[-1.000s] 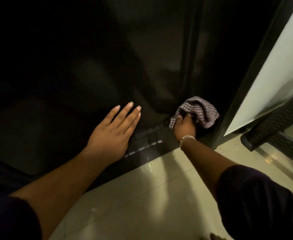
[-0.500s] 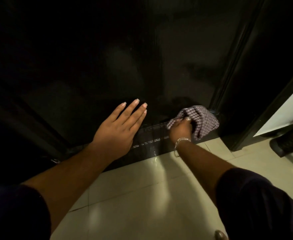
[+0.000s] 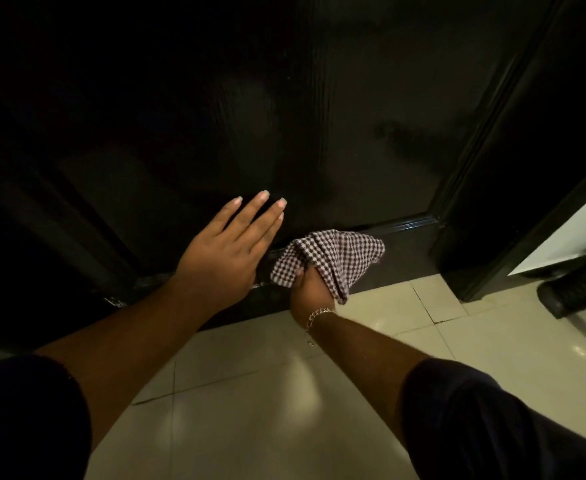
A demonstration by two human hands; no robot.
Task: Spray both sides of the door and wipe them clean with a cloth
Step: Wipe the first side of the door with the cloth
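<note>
1. The left hand (image 3: 229, 252) is lying flat against the lower part of the dark door (image 3: 319, 116), fingers straight and slightly spread, gripping nothing (the palm is sitting just above the door's bottom edge).
2. The right hand (image 3: 310, 289) is clutching a checked cloth (image 3: 333, 259), its fingers curling into the bunched fabric and mostly hiding under it.
3. The cloth is pressing against the bottom rail of the door, just beside the left hand and near the door's lower right corner, where a glossy moulding is running along the rail.
4. A loose end of the cloth is hanging down toward the pale tiled floor (image 3: 371, 358); whether it is touching the tile cannot be told.
5. A chain bracelet (image 3: 319, 315) is sitting on the right wrist, and both forearms are reaching out of dark sleeves (image 3: 492, 427) at the lower corners of the view.
6. The door frame (image 3: 485, 168) is standing to the right of the door, with a strip of light wall (image 3: 568, 233) showing past it at the right edge.
7. A dark ribbed object (image 3: 582, 289) is lying on the floor below that wall (what it is cannot be told).
</note>
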